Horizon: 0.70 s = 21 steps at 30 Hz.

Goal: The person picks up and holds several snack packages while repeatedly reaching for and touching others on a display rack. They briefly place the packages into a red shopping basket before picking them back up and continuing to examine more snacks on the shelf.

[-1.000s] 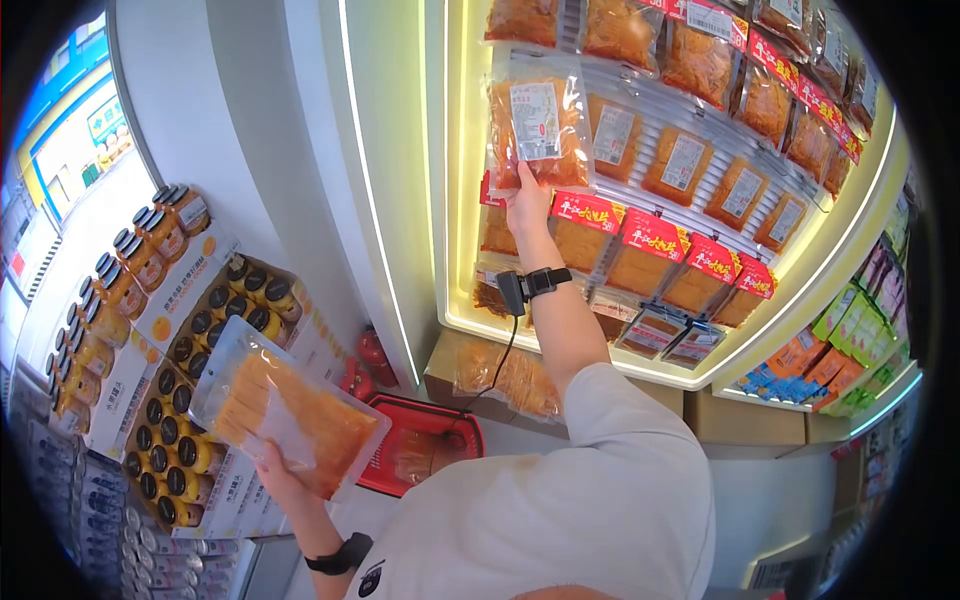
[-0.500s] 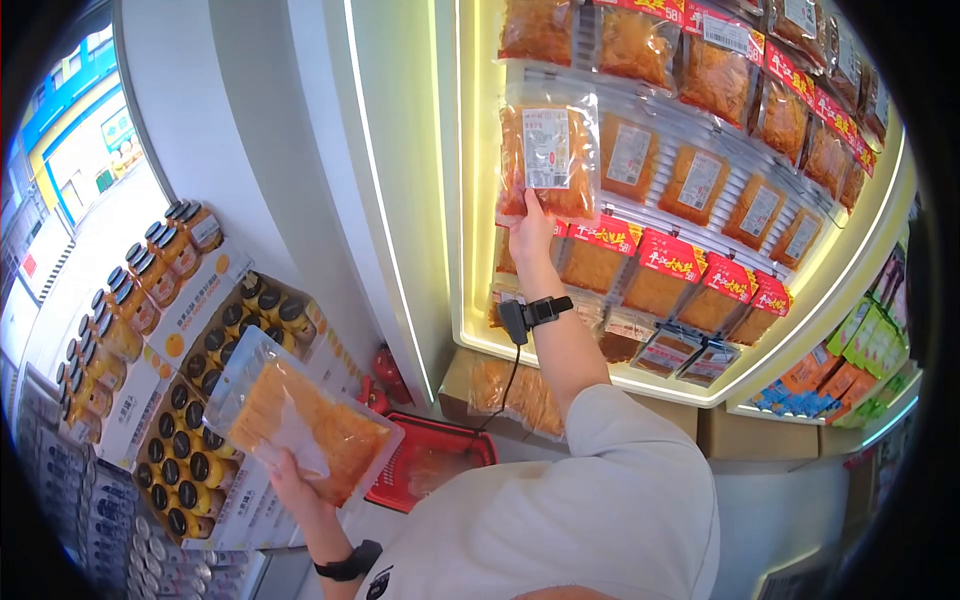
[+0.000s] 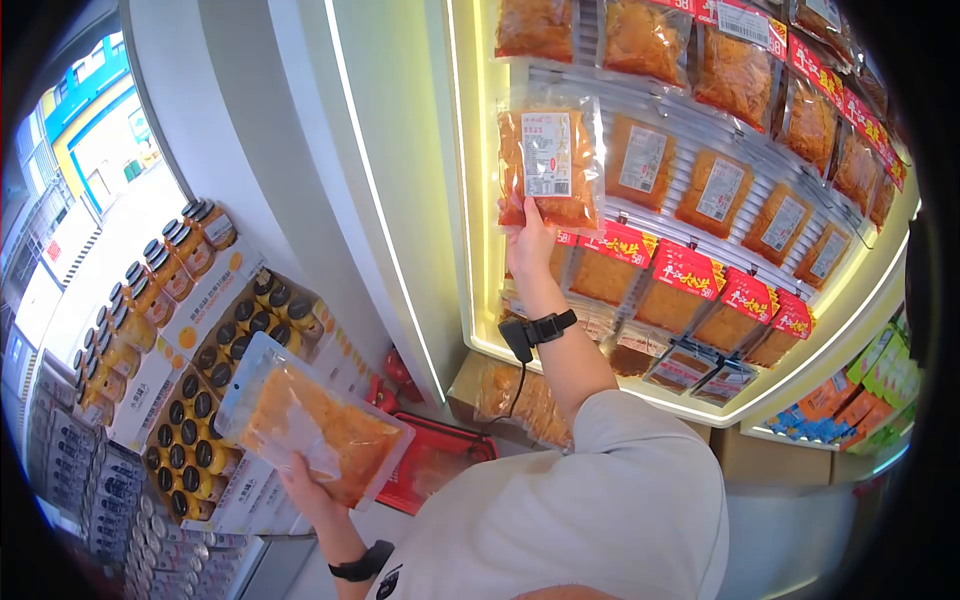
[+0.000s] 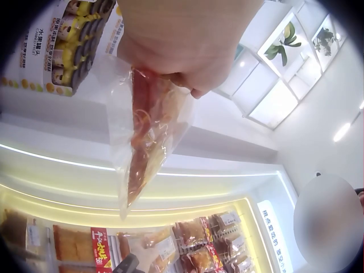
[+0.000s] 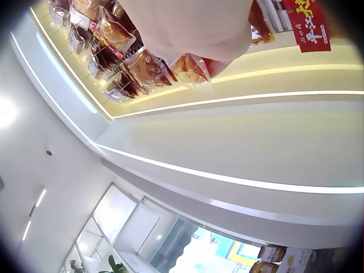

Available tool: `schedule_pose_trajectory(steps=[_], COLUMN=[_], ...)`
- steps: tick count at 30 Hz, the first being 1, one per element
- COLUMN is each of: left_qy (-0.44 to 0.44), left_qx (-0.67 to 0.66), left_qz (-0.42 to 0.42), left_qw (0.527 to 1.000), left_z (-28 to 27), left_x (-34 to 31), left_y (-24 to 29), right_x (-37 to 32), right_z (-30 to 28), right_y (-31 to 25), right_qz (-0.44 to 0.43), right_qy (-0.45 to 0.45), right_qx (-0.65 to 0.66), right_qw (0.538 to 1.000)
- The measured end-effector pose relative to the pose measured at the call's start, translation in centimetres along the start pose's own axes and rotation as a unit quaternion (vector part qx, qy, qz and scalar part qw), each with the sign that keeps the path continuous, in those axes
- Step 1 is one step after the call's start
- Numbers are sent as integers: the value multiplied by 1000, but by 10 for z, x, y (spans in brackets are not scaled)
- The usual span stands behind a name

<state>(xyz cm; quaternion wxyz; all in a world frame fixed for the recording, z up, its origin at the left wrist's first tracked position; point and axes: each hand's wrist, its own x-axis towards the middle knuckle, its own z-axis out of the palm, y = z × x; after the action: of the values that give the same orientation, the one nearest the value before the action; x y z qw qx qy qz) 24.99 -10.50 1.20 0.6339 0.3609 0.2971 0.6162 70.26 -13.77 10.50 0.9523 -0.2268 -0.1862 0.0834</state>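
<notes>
In the head view the left hand (image 3: 318,495) grips a clear flat bag of orange-brown food (image 3: 320,430) by its lower edge, low in front of the body. The right arm reaches up to the lit shelf, where the right hand (image 3: 532,245) pinches the bottom of a labelled bag (image 3: 585,160), thumb on the front and other fingers hidden behind. The left wrist view shows that hand (image 4: 176,45) with its bag (image 4: 142,136) seen edge-on. In the right wrist view, the back of the right hand (image 5: 190,28) covers most of its bag.
Rows of similar bags (image 3: 715,190) hang on the shelf at right, with red tags. Jars (image 3: 195,450) fill cartons at lower left, beside cans (image 3: 150,540). A red basket (image 3: 445,440) and cardboard boxes (image 3: 780,460) stand below the shelf. A cable hangs from the right wrist.
The head view has shifted a little, so the shelf and jars sit lower in it. The right hand's bag has turned more upright, its label facing the camera more squarely. Both hands keep their hold.
</notes>
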Motion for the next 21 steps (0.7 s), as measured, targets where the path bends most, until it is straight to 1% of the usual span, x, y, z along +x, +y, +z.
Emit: schedule_pose_trajectory(steps=[2, 4, 6, 8, 10, 14, 18, 19, 20, 21], left_qy=[1, 10, 17, 23, 40, 44, 40, 39, 36, 41], left_qx=[4, 16, 26, 39, 29, 51, 60, 63, 66, 78], left_qz=[-6, 9, 14, 22, 10, 29, 17, 15, 16, 16], left_qw=[1000, 1000, 999, 999, 999, 997, 997, 997, 997, 996], left_z=[-2, -3, -5, -3, 4, 11, 17, 18, 18, 17], left_x=[-5, -9, -13, -20, -30, -44, -51, -52, -51, -49], left_y=[-4, -6, -7, -5, 0, 1, 1, -1, -5, -10], right_x=[4, 10, 25, 53, 73, 97, 112, 113, 114, 103], right_z=[-3, -4, -10, -29, -38, -53, -67, -73, -80, -80], right_y=[3, 4, 9, 27, 32, 32, 40, 42, 44, 41], right_qz=[-7, -16, 24, 30, 34, 48, 61, 148, 235, 234], right_qy=[-2, -2, 40, 54, 84, 97, 108, 114, 119, 121], right_qx=[10, 18, 20, 27, 30, 29, 27, -38, -101, -98], right_qw=[1000, 1000, 999, 998, 995, 994, 992, 982, 960, 959])
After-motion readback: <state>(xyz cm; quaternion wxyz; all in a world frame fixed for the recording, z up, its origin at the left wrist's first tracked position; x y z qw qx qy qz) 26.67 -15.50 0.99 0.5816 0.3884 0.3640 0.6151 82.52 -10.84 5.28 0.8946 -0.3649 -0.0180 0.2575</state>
